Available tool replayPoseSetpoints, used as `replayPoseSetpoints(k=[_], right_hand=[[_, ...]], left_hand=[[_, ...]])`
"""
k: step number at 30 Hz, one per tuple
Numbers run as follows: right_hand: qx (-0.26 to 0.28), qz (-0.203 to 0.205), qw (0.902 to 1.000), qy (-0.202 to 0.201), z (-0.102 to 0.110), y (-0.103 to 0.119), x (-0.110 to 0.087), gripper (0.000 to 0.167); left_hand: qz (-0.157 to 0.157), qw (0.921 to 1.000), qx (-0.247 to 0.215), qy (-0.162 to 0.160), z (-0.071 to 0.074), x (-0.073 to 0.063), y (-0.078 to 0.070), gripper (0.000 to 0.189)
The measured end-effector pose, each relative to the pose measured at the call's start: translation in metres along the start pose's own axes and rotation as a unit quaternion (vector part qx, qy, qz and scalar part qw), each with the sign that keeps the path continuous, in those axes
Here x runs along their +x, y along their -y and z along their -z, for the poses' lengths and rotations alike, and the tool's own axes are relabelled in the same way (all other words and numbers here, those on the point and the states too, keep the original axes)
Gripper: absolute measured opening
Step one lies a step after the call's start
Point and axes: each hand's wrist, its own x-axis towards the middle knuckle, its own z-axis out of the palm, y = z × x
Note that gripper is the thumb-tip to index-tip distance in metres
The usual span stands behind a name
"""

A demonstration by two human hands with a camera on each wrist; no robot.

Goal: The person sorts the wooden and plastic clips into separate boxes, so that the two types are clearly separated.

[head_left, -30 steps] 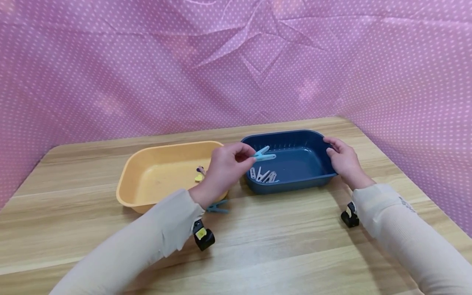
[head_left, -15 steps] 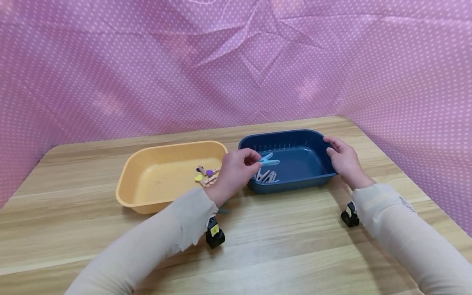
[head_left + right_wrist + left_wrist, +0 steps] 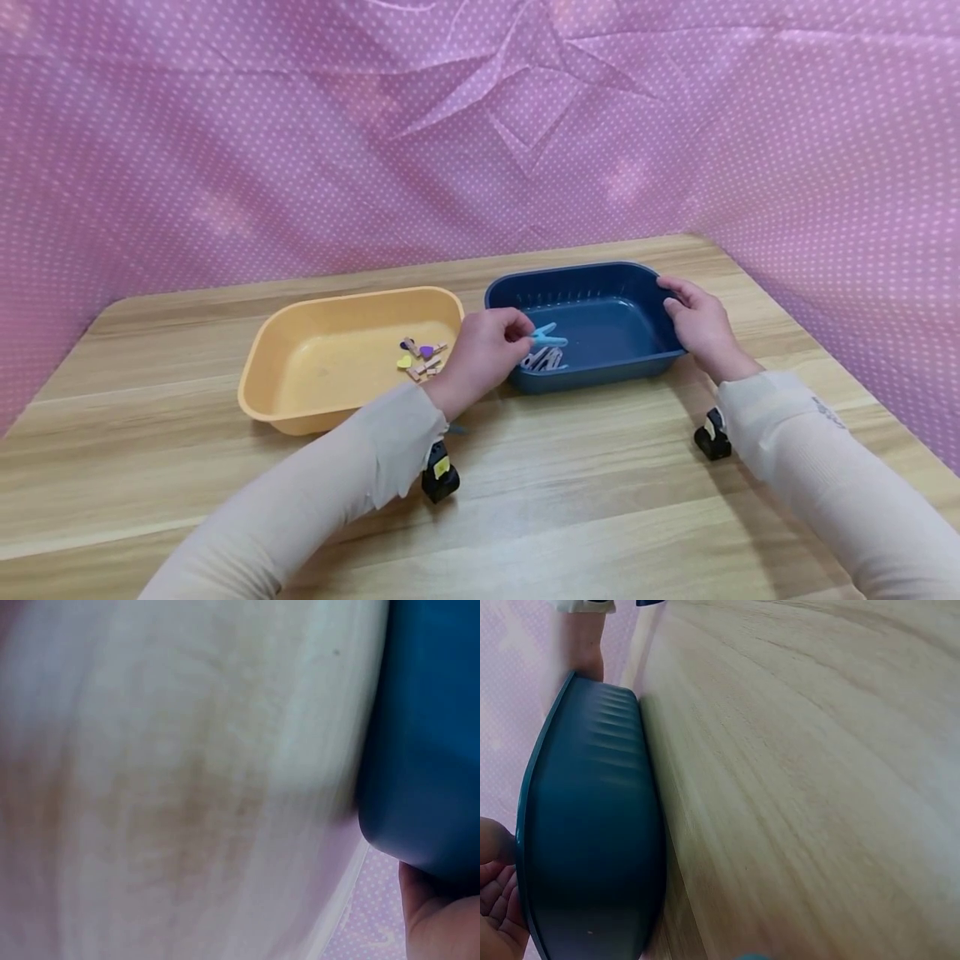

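Observation:
My left hand (image 3: 483,350) pinches a light blue plastic clothespin (image 3: 551,337) between thumb and fingers, over the near left corner of a dark blue basin (image 3: 600,379). Below it, several pale clothespins (image 3: 543,359) lie in that basin. With the thumb over the rim, my right hand (image 3: 701,325) grips the basin's right end. The left wrist view shows the blue basin (image 3: 592,825) from the side, the left hand (image 3: 496,889) at its rim. In the right wrist view, part of the right hand (image 3: 446,926) is against the basin (image 3: 427,750).
Left of the blue basin stands a yellow basin (image 3: 262,358) with several small wooden clothespins (image 3: 427,364) bearing coloured hearts. Part of another blue clothespin (image 3: 456,429) shows on the wooden table (image 3: 562,500) beside the left wrist. A pink dotted cloth (image 3: 480,150) hangs behind.
My left hand has moved right and slightly down with the light blue clothespin, bringing it over the blue basin's near left corner. The right hand has stayed at the rim.

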Motion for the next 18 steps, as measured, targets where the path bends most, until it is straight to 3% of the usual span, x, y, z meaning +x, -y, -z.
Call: replayPoseSetpoints(k=[6,18], right_hand=[[-0.006,0.002,1.0,-0.004,0.001,0.0,0.0,0.043],[0.015,-0.004,0.9998,-0.014,0.0,-0.001,0.0,0.043]], left_hand=[[0.007,1.0,0.002,-0.003,0.0,0.0,0.0,0.016],[0.009,0.9971,-0.067,-0.035,0.008,-0.015,0.006,0.013]])
